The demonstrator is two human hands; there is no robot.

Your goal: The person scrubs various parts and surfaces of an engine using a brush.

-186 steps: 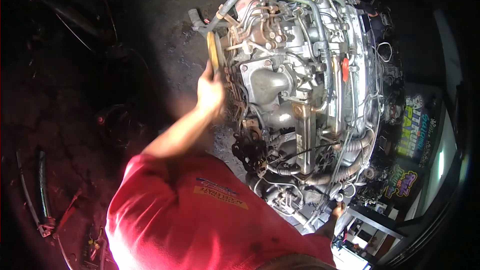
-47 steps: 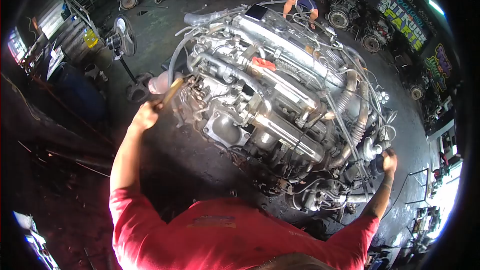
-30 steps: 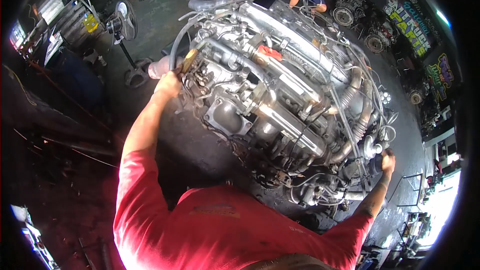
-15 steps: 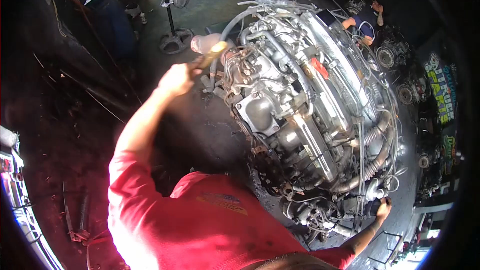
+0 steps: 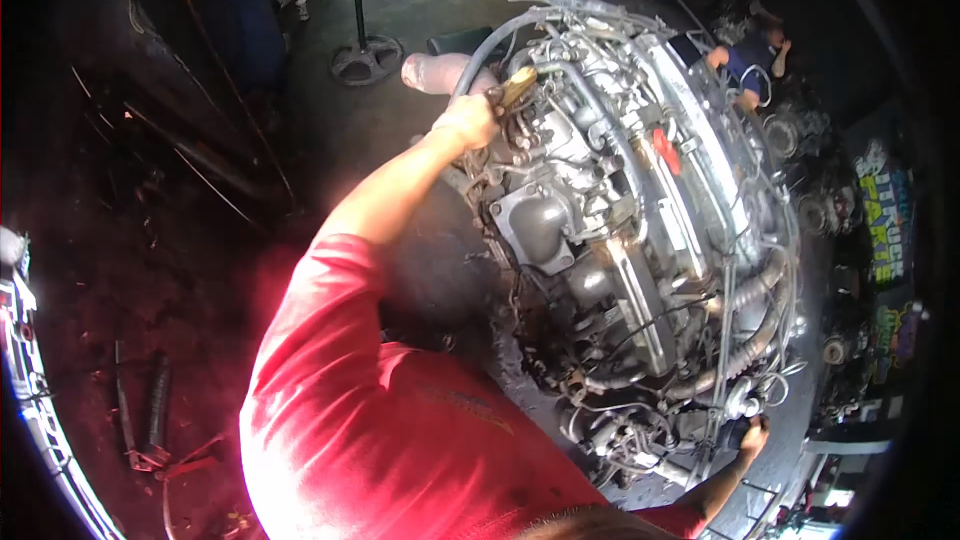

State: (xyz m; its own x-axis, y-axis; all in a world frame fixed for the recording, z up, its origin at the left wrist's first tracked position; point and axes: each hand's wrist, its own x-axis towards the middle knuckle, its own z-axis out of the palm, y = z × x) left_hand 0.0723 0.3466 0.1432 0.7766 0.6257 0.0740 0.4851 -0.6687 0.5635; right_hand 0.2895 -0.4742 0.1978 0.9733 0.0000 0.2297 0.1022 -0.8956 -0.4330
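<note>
The wearer is in a red shirt. My left hand [image 5: 468, 122] is closed round a short brown tool with a yellowish end [image 5: 518, 86], brush-like in shape. Its yellowish end overlaps the upper left side of a large grey engine [image 5: 560, 135] full of pipes and hoses. Below it, a square metal flange with a round hollow [image 5: 538, 228] faces up. At the engine's near right end, my right hand [image 5: 757, 436] has its fingers curled against a dark rounded part [image 5: 735, 432], next to a pale metal fitting [image 5: 742, 400].
A pedestal fan [image 5: 365, 60] stands behind the engine, left of a wide pinkish pipe [image 5: 435, 73]. A red rag [image 5: 666, 151] lies on the engine. Another person [image 5: 748, 58] is bent over at the far side. More engine parts [image 5: 825, 205] line the right, beside a lettered banner [image 5: 885, 220].
My left hand has moved right with the brush-like tool, from beside the engine to over its upper left side. My right hand stays at the dark part. The view has shifted slightly.
</note>
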